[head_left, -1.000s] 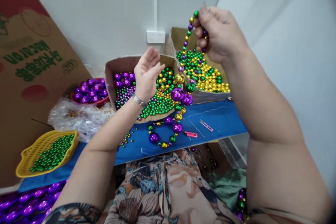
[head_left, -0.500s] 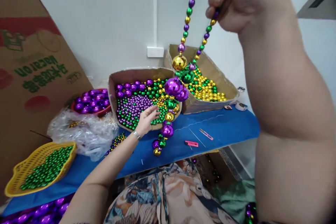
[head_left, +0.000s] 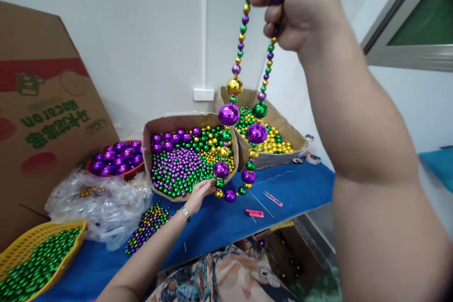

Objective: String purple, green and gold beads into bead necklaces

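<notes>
High at the top, my right hand [head_left: 293, 4] is closed around a bead necklace [head_left: 229, 114] of purple, green and gold beads. The necklace hangs as a long loop, with large round beads lower down and small ones near the hand. My left hand [head_left: 200, 195], with a metal band at the wrist, reaches to the loop's lower left side. Its fingers are stretched out, the tips right at the beads; whether they touch cannot be told. Behind the loop stands a cardboard box [head_left: 147, 170] of loose purple, green and gold beads.
A second carton [head_left: 297, 146] holds gold and green beads. On the blue cloth [head_left: 219, 231] lie a pink lighter [head_left: 254, 213], a pink cutter [head_left: 272, 198] and a bead pile [head_left: 150, 224]. Leftward are a plastic bag [head_left: 102, 217], a red bowl [head_left: 136, 170] and a yellow basket [head_left: 67, 262].
The necklace has swung and opened into a clear loop. My right hand has shifted left and a little down in view; my left hand has come to the loop's lower end.
</notes>
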A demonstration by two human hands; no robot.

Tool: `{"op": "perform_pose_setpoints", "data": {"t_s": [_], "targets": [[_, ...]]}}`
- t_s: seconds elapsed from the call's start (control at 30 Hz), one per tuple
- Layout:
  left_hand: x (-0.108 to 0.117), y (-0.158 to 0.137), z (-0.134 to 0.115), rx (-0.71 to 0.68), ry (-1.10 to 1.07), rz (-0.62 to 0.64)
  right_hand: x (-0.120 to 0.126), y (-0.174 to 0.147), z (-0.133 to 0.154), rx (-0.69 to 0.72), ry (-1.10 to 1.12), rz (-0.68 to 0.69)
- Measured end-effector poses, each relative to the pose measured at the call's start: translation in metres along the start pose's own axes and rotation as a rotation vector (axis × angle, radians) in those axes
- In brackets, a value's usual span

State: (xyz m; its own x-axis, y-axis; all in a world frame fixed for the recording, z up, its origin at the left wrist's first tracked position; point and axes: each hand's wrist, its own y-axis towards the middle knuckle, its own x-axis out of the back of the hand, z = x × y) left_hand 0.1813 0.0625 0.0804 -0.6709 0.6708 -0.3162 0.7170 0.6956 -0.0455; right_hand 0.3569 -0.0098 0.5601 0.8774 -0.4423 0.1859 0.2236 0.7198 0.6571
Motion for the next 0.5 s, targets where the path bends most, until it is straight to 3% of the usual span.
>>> {"op": "perform_pose_setpoints", "data": {"t_s": [0.1,0.33,0.5], "targets": [[-0.004,0.001,0.004,-0.025,0.038,0.034,0.002,-0.003,-0.001,-0.018,-0.089,-0.086],[-0.014,-0.004,0.012,-0.231,0.271,0.139,0.007,-0.002,0.003,-0.066,-0.082,-0.109],[-0.019,-0.002,0.034,-0.215,0.407,0.102,0.009,-0.007,0.006,-0.067,-0.039,-0.105]]}}
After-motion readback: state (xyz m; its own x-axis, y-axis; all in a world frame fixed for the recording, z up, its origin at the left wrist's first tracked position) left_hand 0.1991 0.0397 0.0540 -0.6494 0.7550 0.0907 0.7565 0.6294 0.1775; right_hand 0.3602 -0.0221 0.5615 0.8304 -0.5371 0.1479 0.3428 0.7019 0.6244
